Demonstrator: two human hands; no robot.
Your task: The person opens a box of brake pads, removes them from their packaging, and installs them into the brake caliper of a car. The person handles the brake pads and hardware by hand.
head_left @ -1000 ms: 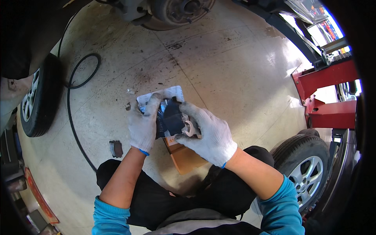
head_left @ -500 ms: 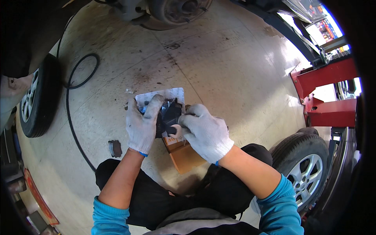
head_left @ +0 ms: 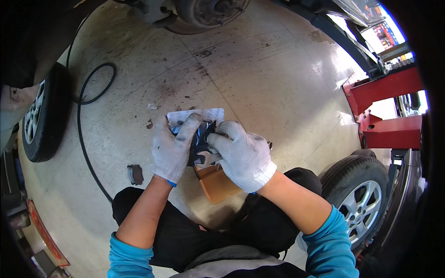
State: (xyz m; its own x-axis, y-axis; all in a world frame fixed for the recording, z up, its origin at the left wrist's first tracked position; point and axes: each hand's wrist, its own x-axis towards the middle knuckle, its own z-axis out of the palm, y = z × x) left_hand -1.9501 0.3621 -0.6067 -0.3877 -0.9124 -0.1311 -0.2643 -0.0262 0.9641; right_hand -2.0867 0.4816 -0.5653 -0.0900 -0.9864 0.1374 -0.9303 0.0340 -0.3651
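Both my hands wear white knit gloves and meet over a plastic-wrapped pack of dark brake pads with a pale printed backing card. My left hand grips the pack's left side, thumb on top. In my right hand lies a metal wrench, its open jaw poking out over the pack's lower part. Those right fingertips press at the dark wrapping and partly hide it. Beneath the pack stands an opened orange cardboard box, tilted on the floor.
A single worn brake pad lies left of my knee. A black hose loops along the left floor. Wheels stand at left and right. A brake disc hangs ahead; a red lift arm is at right.
The pack has shifted slightly right and tipped, so less of its backing card shows. My left hand moved right with it. The wrench's jaw has turned a little and sits slightly lower.
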